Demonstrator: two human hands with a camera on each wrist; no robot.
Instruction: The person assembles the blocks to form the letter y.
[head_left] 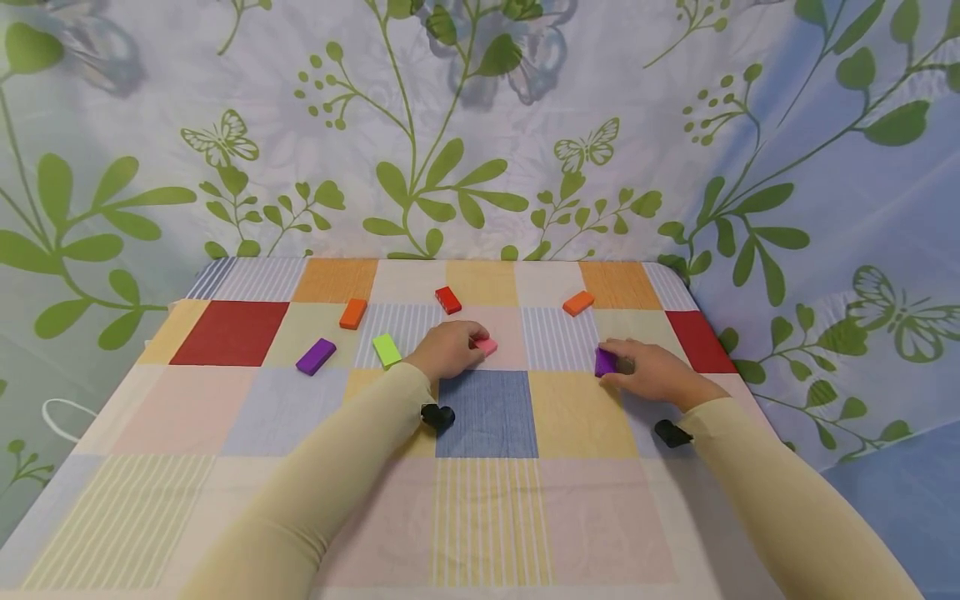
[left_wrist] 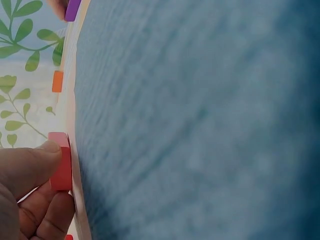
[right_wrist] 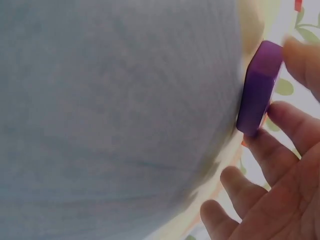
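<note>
L hand (head_left: 444, 350) had its thumb & fingers pinching a pink block (head_left: 487, 346), a smooth rect. piece w/ crisp edges, on a pale pink patch nr the middle of the counter (head_left: 487, 521). R hand (head_left: 656, 371) was grasping a purple block (head_left: 605, 362), longish, slight sheen, over on the R side; thumb & first two fingers touched it, the other two were off it, a bit bent. Patchwork cloth (head_left: 375, 517) covered the top, plain squares mixed w/ striped ones. Loose rect. blocks lay flat, well apart: another purple one (head_left: 316, 357), lime (head_left: 387, 351) just beside L hand, orange (head_left: 353, 314), red (head_left: 448, 300), second orange (head_left: 578, 303). Behind hung a pale leaf-print curtain (head_left: 300, 167), lightly creased.
</note>
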